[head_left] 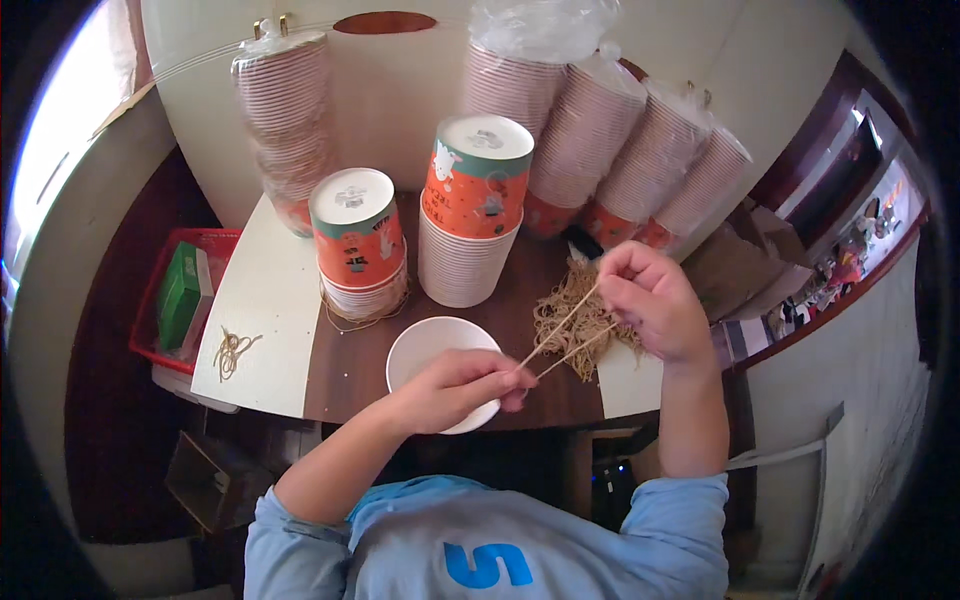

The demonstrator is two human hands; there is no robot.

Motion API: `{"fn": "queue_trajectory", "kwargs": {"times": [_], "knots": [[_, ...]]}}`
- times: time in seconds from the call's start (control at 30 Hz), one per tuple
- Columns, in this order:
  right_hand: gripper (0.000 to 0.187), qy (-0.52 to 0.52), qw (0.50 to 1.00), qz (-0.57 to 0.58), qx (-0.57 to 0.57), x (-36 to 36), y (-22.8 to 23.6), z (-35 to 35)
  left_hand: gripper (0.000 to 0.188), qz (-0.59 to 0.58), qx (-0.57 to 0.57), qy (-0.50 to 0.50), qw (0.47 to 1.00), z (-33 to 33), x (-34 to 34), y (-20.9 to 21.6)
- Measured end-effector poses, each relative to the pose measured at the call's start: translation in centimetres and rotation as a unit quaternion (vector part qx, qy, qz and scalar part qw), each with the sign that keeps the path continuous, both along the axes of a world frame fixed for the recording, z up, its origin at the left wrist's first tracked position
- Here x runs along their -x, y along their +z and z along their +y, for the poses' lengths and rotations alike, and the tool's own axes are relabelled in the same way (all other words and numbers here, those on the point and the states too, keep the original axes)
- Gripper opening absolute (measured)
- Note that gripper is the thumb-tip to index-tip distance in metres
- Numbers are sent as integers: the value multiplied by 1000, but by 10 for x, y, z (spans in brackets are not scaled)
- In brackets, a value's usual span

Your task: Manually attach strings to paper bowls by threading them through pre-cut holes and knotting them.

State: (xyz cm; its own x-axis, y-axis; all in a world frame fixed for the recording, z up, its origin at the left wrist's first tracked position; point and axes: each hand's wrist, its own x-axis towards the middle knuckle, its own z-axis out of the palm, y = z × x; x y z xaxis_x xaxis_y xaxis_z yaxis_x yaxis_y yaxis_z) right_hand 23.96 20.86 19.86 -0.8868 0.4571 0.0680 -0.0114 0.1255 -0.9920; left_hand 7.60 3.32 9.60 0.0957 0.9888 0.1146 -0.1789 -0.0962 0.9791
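Between my hands a doubled tan string [563, 324] is drawn taut on a slant. My left hand [455, 388] pinches its lower end over the near rim of an open white paper tub [420, 345]. Higher and to the right, my right hand [652, 300] is closed on the other end, above a tangled pile of string [588, 366]. Behind the tub stands a tall stack of upside-down paper tubs [470, 205], its top one orange and green. A shorter stack [355, 240] to the left has loose string around its base.
Plastic-wrapped stacks of tubs [590, 135] line the back right, and another wrapped stack [285, 120] stands back left. A few strings [232, 352] lie on the table's left. Beyond that edge, a red basket [150, 335] holds a green box [183, 300].
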Motion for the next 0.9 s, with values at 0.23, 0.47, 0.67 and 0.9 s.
{"fn": "queue_trajectory", "kwargs": {"times": [0.23,0.47,0.67,0.9], "knots": [[8,-26,997,-28,73,-18,-55,23,22,-24,132,46,990,-55,15,-34],[70,81,933,-15,-351,18,-79,-40,19,-26,164,69,984,-43,11,-13],[53,194,977,-82,-37,38,-100,-87,17,-20,199,89,976,-48,14,-22],[15,21,961,60,-270,39,-120,-98,26,-66,224,121,965,-58,22,-25]]}}
